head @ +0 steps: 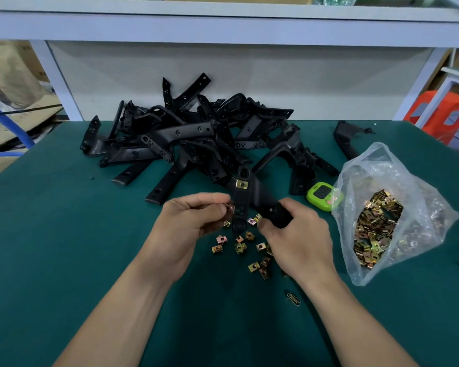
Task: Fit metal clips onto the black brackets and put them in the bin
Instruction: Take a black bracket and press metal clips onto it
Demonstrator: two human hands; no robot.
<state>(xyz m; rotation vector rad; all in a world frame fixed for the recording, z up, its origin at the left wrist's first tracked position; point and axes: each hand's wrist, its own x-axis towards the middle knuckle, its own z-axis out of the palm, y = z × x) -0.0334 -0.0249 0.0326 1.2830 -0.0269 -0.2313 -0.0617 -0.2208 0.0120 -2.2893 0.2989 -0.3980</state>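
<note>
My right hand [297, 234] grips a black bracket [252, 197] by its thick end, above the green table mat. One brass-coloured metal clip [241, 184] sits fitted on the bracket's upper arm. My left hand [194, 221] pinches another clip [229, 207] against the left edge of the same arm. Several loose clips [245, 247] lie on the mat under and between both hands. A big pile of black brackets [196, 133] fills the back of the table. No bin is in view.
An open clear plastic bag [382, 213] of clips lies at the right. A small green timer [321, 196] sits beside it. A single bracket [346, 139] lies at the back right, and a small black clip [292, 298] near my right forearm. Shelf posts stand behind.
</note>
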